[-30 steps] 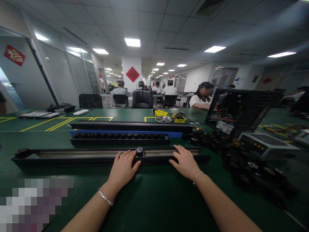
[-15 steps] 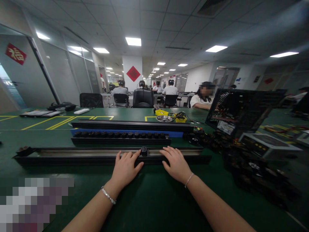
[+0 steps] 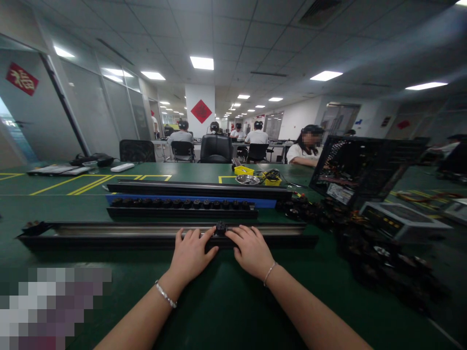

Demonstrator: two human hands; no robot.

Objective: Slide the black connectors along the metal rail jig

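Note:
A long black metal channel (image 3: 146, 240) lies crosswise on the green table in front of me. Inside it, near the middle, sits a small black socket-like module (image 3: 221, 227). My left hand (image 3: 189, 255) rests over the channel's near wall, fingers spread, its index fingertip against the module's left side. From the right, my right hand (image 3: 252, 250) reaches over the same wall with fingers stretched out, the index fingertip at the module's right side. Neither hand wraps around it. At the channel's left end lie some small dark parts (image 3: 33, 226).
Behind lies a shorter channel (image 3: 182, 212) filled with several black modules, then another long black rail (image 3: 200, 188). On the right are a heap of black parts (image 3: 386, 262), a grey power supply box (image 3: 404, 221) and an open computer case (image 3: 368, 165). A person (image 3: 306, 148) sits beyond.
My right hand has moved left, bringing its fingertips to the module. The module sits slightly farther right. My left hand has stayed nearly in place.

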